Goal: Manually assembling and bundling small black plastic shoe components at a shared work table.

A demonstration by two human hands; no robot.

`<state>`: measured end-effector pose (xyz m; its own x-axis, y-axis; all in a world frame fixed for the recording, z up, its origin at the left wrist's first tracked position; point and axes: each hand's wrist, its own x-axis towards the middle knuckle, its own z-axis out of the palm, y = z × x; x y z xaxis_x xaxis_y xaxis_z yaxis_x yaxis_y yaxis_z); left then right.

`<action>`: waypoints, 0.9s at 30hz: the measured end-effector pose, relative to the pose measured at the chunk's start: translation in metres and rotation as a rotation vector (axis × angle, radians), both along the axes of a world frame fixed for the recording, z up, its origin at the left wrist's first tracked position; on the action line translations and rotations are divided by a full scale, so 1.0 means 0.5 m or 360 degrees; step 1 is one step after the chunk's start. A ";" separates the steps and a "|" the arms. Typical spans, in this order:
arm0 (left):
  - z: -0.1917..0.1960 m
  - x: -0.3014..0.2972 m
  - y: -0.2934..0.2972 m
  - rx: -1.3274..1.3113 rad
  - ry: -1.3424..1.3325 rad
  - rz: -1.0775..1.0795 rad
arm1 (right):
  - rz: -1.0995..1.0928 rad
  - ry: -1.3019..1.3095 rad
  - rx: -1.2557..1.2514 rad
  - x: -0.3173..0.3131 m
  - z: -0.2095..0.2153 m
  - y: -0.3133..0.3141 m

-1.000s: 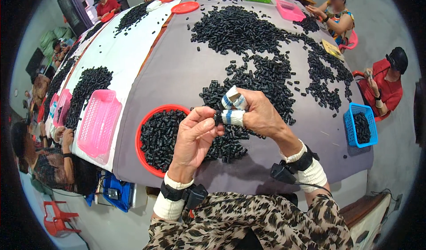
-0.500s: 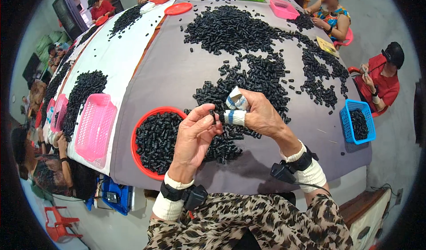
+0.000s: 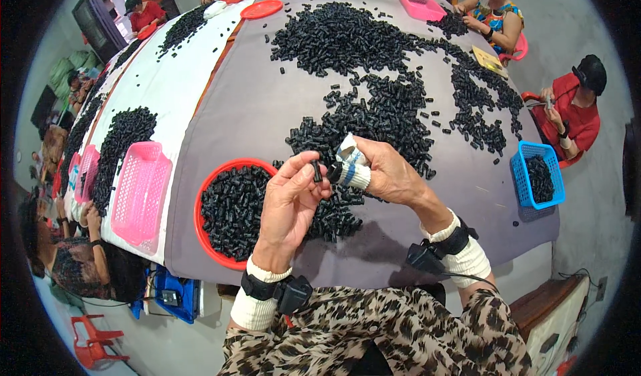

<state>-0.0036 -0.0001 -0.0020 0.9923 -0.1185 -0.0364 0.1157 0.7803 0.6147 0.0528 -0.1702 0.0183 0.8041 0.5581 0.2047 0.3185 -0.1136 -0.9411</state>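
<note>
My left hand (image 3: 288,199) pinches a small black tube piece (image 3: 316,170) between thumb and fingers, just above the right edge of a round red tray (image 3: 208,252) filled with more black pieces. My right hand (image 3: 384,172), its fingertips wrapped in white tape, holds another small black piece (image 3: 333,173) right beside the left one. Both hands hover over a grey table (image 3: 260,102) near a loose heap of black tube pieces (image 3: 374,119). Each wrist wears a white cuff and a black strapped device.
A pink basket (image 3: 139,192) lies left of the red tray on a white cloth. A blue basket (image 3: 537,175) with black pieces sits at the right table edge. Other people sit around the table at right, far left and back. Green, pink and red trays stand at the far end.
The hands stay close together over the tray's edge; the left fingers have shifted slightly around the small piece. The view has tilted a little.
</note>
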 end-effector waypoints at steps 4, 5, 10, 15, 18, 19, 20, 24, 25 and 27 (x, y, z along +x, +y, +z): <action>0.001 0.012 -0.003 -0.0072 -0.0062 0.0008 | 0.0052 0.0099 -0.0028 -0.003 0.013 -0.007; -0.004 0.011 0.000 -0.0142 -0.0106 -0.0038 | 0.0027 0.0115 -0.0091 -0.009 0.025 -0.007; -0.003 0.014 -0.016 -0.0117 -0.0056 -0.0029 | -0.0049 0.0001 -0.0154 0.000 -0.004 -0.011; -0.008 0.016 -0.026 -0.0062 -0.0053 0.0038 | -0.0029 0.0012 -0.0250 -0.004 0.002 -0.016; -0.010 0.015 -0.029 -0.0031 -0.0047 0.0023 | -0.0036 -0.0020 -0.0318 -0.003 -0.002 -0.018; -0.010 0.014 -0.030 -0.0027 -0.0063 -0.0014 | -0.0013 -0.0048 -0.0236 -0.005 0.000 -0.018; -0.009 0.014 -0.032 -0.0022 -0.0055 -0.0023 | 0.0010 -0.0076 -0.0154 -0.006 0.001 -0.019; -0.009 0.014 -0.040 -0.0004 -0.0066 -0.0056 | -0.0007 -0.0106 -0.0244 -0.006 0.002 -0.024; -0.007 0.013 -0.041 0.0010 -0.0073 -0.0055 | 0.0005 -0.0099 -0.0238 -0.007 0.007 -0.024; -0.006 0.011 -0.042 0.0041 -0.0073 -0.0062 | 0.0006 -0.0070 -0.0231 -0.007 0.003 -0.024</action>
